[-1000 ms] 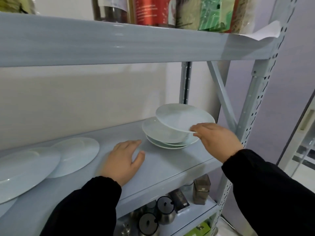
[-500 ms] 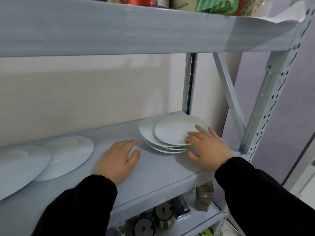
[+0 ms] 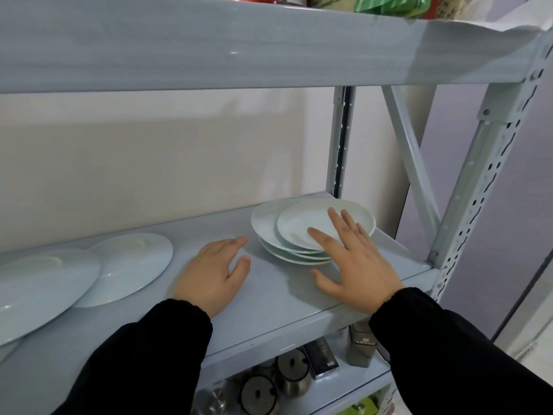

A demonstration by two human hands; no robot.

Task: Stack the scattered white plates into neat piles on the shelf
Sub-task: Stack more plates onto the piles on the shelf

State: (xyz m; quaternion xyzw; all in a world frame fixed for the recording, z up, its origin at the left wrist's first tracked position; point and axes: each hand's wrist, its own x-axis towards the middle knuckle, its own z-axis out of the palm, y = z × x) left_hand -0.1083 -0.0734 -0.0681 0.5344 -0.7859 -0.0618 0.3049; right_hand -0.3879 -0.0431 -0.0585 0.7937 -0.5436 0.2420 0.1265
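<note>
Reaching over the grey shelf (image 3: 284,298) with both hands, black sleeves down to the wrists. Resting the right hand (image 3: 356,265) palm down on the pile of white plates (image 3: 266,226) at the shelf's right end, close to the back corner post (image 3: 339,145), with straight, spread fingers (image 3: 336,223) lying across the top plate (image 3: 299,226) and the thumb down by the shelf surface just in front of the pile; pinching nothing. Stacked unevenly, with the top plate shifted to the right of the wider one beneath and several rims showing under both. Laying the left hand (image 3: 209,277) flat on bare shelf just left of the pile, apart from it, with relaxed fingers close together, holding nothing. Lying at the shelf's left end, well apart from the pile: a farther large plate (image 3: 131,265), partly overlapped by a nearer large plate (image 3: 45,292). Standing on the lower shelf (image 3: 344,381): lidded steel pots (image 3: 291,366), a dark box (image 3: 324,356) and a tin (image 3: 360,345). Peeking over the upper shelf (image 3: 209,46): coloured packets (image 3: 386,4).
</note>
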